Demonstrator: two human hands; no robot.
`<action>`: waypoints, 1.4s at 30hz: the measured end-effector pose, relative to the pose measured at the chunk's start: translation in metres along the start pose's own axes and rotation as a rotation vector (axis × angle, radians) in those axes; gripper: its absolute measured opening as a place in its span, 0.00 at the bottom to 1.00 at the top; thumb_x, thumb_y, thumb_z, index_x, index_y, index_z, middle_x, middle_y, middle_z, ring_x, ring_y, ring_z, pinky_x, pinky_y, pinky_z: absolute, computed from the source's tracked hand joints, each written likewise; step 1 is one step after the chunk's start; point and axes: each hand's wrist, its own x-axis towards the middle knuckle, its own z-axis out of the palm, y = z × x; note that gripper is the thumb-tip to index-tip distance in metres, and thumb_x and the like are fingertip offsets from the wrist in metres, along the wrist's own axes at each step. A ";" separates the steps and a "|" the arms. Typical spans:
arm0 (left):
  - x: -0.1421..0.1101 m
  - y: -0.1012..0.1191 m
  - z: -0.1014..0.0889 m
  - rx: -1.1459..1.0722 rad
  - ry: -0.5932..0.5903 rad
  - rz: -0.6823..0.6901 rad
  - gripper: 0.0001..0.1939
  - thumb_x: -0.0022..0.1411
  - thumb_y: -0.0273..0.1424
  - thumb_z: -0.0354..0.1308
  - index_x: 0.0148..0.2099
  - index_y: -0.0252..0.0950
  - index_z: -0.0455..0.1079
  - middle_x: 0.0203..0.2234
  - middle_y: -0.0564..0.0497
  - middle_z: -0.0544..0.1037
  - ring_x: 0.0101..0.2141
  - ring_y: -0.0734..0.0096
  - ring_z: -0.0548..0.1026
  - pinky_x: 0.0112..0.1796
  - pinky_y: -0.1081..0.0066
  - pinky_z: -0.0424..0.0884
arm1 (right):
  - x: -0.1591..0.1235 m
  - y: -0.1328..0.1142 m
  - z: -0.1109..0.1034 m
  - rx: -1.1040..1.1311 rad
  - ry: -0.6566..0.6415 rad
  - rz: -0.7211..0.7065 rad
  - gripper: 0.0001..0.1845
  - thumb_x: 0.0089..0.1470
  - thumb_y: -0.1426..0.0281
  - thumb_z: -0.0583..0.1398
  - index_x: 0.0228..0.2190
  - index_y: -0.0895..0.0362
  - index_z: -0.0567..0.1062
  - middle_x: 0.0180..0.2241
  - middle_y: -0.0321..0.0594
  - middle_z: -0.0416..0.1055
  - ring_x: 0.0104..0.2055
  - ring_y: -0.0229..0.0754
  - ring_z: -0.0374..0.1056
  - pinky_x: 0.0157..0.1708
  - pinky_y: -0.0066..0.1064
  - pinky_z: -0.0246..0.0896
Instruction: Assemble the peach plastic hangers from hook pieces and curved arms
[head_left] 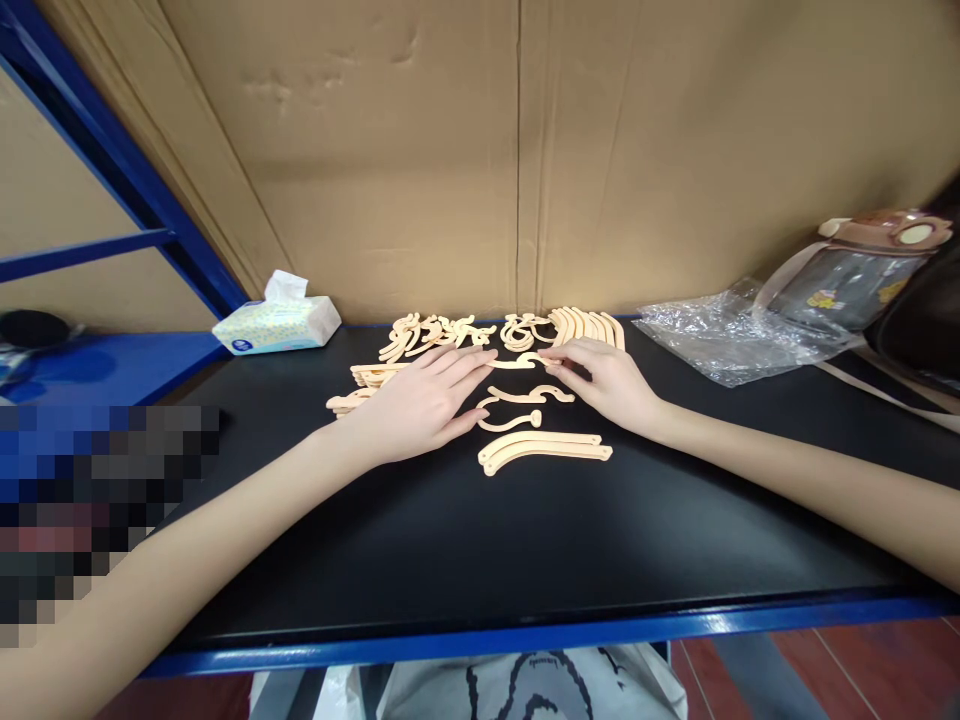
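Observation:
A thin, wavy, light wooden piece [514, 364] lies between my hands, near the middle of the black tabletop. My left hand [420, 402] is flat, fingers stretched and thumb apart, its fingertips at the piece's left end. At the other end, the fingertips of my right hand [613, 385] pinch the piece. Just in front lie a second wavy piece [525, 397] and a hooked piece with a knob [510, 424]. Nearer still are two long curved strips [544, 449], side by side. Part of a stack of wooden pieces [367, 375] is hidden behind my left hand.
Along the cardboard wall lie a pile of curly pieces [427, 334], ring-like pieces [519, 331] and a row of curved strips [589, 325]. A tissue pack [277, 322] stands back left. Clear plastic wrap [727, 335] and a drinking bottle [847, 275] are at right.

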 end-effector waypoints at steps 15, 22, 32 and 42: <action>-0.001 0.006 0.000 0.013 0.033 0.067 0.24 0.70 0.37 0.42 0.62 0.28 0.59 0.61 0.40 0.61 0.58 0.55 0.62 0.59 0.56 0.56 | 0.000 -0.003 -0.005 0.045 -0.061 -0.059 0.20 0.63 0.61 0.51 0.47 0.57 0.75 0.38 0.44 0.76 0.41 0.44 0.70 0.43 0.36 0.63; -0.001 0.007 0.004 0.013 0.029 0.100 0.24 0.70 0.35 0.43 0.62 0.27 0.59 0.62 0.41 0.59 0.59 0.57 0.61 0.59 0.59 0.55 | 0.000 -0.002 -0.004 0.064 -0.062 -0.109 0.19 0.62 0.60 0.51 0.47 0.56 0.74 0.39 0.42 0.74 0.42 0.42 0.69 0.43 0.35 0.62; 0.000 0.011 0.002 -0.030 0.037 0.115 0.22 0.69 0.34 0.45 0.61 0.28 0.60 0.61 0.41 0.61 0.59 0.58 0.63 0.59 0.59 0.57 | -0.001 -0.005 -0.003 0.040 -0.082 -0.159 0.14 0.62 0.62 0.52 0.40 0.56 0.73 0.34 0.40 0.73 0.37 0.41 0.68 0.40 0.34 0.60; 0.000 0.010 0.004 -0.004 0.027 0.135 0.21 0.69 0.32 0.44 0.59 0.28 0.63 0.60 0.42 0.63 0.59 0.57 0.62 0.59 0.58 0.57 | 0.000 -0.006 -0.003 0.009 -0.143 -0.207 0.12 0.62 0.65 0.51 0.39 0.56 0.72 0.32 0.39 0.70 0.34 0.40 0.64 0.38 0.32 0.57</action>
